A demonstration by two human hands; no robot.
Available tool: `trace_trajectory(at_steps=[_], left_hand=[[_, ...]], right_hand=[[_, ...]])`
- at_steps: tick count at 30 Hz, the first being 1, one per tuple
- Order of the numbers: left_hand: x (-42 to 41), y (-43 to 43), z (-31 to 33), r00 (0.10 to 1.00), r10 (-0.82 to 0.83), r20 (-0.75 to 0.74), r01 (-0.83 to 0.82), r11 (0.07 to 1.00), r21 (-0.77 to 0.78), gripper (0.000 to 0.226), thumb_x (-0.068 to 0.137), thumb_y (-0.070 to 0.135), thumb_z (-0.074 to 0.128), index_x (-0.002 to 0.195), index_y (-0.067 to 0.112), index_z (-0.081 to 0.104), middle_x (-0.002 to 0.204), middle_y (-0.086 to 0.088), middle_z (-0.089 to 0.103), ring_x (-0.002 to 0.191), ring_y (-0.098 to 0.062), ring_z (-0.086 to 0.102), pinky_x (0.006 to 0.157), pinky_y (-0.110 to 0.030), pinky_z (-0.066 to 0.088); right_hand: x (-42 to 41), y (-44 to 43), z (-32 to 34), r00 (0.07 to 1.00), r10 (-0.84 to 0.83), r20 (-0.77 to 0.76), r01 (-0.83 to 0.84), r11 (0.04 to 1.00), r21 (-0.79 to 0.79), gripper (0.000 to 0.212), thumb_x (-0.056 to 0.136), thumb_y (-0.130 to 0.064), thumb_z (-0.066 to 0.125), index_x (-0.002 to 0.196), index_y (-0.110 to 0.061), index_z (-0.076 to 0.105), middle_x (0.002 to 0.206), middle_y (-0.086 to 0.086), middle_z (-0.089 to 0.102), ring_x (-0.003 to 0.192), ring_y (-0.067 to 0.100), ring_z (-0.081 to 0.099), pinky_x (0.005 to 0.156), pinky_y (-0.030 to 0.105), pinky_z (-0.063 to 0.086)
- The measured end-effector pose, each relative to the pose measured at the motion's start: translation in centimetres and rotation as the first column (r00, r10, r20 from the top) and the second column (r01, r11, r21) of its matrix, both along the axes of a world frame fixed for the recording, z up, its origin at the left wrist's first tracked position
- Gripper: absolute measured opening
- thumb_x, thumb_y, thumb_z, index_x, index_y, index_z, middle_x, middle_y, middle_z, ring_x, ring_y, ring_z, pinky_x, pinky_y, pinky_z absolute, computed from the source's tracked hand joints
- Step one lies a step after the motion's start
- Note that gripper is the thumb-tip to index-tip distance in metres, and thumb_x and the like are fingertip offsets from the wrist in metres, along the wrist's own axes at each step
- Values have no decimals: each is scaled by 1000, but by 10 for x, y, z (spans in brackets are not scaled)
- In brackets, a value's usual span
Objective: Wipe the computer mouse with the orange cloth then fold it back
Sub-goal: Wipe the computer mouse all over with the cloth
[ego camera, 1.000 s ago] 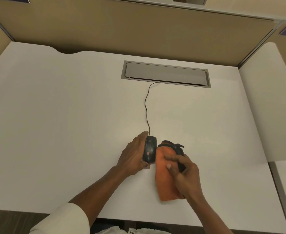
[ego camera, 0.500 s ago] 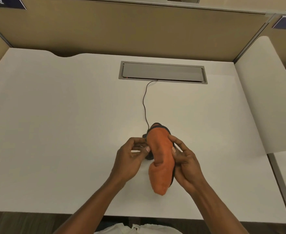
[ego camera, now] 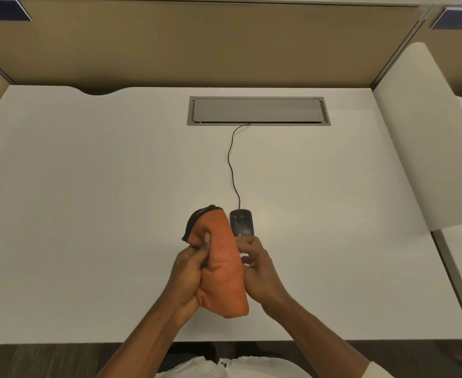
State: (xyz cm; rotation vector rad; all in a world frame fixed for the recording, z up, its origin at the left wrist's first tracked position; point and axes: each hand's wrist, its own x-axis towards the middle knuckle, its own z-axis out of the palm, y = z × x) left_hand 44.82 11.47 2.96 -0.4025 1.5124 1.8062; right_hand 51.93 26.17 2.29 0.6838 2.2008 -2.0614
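The black wired computer mouse [ego camera: 242, 223] lies in the middle of the white desk [ego camera: 88, 200], its cable running back to the desk's cable hatch. My right hand [ego camera: 257, 271] pinches the mouse's near end with its fingertips. The orange cloth [ego camera: 224, 266], bunched lengthwise with a dark edge at its far tip, is held upright just left of the mouse. My left hand [ego camera: 188, 274] grips the cloth from the left, thumb pressed on its front. The cloth's right side rests against my right hand and hides part of the mouse's left edge.
A grey cable hatch [ego camera: 258, 111] is set into the desk at the back. Tan partition walls [ego camera: 197, 45] close the back and left. A white side panel [ego camera: 415, 137] stands on the right. The desk's front edge lies just below my wrists.
The cloth covered the mouse half a second ago; it has since shifted left into my left hand, exposing the mouse. My right hand went from the cloth to the mouse's near end.
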Motion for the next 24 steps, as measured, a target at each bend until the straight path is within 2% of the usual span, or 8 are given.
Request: trace_trajectory(at_steps=[2, 4, 7, 9, 13, 15, 18, 24], left_hand=[[-2, -3, 0, 1000, 5, -9, -5, 1000, -4, 56, 88, 53, 65, 130, 15, 70, 114, -13, 83, 100, -33, 82, 74, -41, 68], [-3, -1, 1, 998, 10, -56, -13, 999, -39, 55, 86, 54, 68, 131, 22, 67, 118, -8, 82, 102, -26, 82, 73, -36, 68], [-5, 8, 2, 969, -53, -242, -16, 962, -273, 45, 88, 63, 67, 123, 37, 58, 118, 11, 73, 94, -10, 79, 65, -19, 61], [-11, 15, -4, 935, -114, -336, -38, 909, -415, 50, 93, 64, 66, 128, 33, 51, 119, 16, 66, 100, -7, 71, 68, -19, 54], [-28, 29, -19, 916, -158, -370, -50, 868, -494, 54, 98, 55, 69, 138, 25, 49, 122, 11, 65, 106, -15, 67, 74, -21, 50], [-35, 36, -25, 911, -169, -376, -51, 859, -509, 52, 99, 53, 69, 138, 24, 51, 119, 12, 66, 105, -16, 68, 76, -25, 50], [-43, 47, -34, 912, -186, -367, -41, 847, -530, 48, 100, 52, 67, 135, 21, 53, 111, 13, 64, 101, -17, 66, 84, -32, 49], [-54, 62, -42, 916, -186, -355, -60, 812, -581, 44, 102, 50, 66, 131, 21, 53, 103, 13, 60, 98, -19, 62, 86, -34, 47]], right_hand=[[3, 8, -2, 998, 56, -16, -54, 992, 116, 25, 99, -12, 74, 123, -19, 77, 129, -1, 62, 113, 3, 62, 87, 15, 55], [7, 14, -5, 999, 18, -39, -16, 999, 50, 21, 101, -7, 70, 116, -16, 81, 120, 3, 71, 107, 13, 68, 86, 25, 60], [9, 17, -7, 993, -115, -8, 113, 988, -108, 36, 103, 3, 57, 109, -20, 84, 102, 1, 82, 89, 17, 76, 73, 27, 61], [8, 24, -11, 986, -170, 0, 169, 980, -106, 36, 101, 4, 58, 107, -19, 85, 96, 3, 83, 80, 20, 77, 68, 26, 61], [-3, 52, -27, 980, -191, -53, 198, 956, 217, 27, 91, 5, 72, 107, -14, 83, 104, 1, 79, 81, 20, 76, 69, 34, 64], [-12, 68, -35, 994, -84, -74, 108, 892, 439, 40, 85, 0, 83, 122, -13, 77, 123, 3, 71, 96, 19, 74, 74, 28, 63], [-30, 91, -45, 989, 147, 7, -124, 810, 573, 76, 79, -16, 92, 148, -17, 60, 156, 2, 50, 119, 19, 63, 81, 31, 63], [-59, 113, -53, 880, 424, 212, -444, 577, 686, 98, 73, -34, 93, 158, -27, 46, 163, -7, 45, 137, 22, 40, 92, 45, 59]])
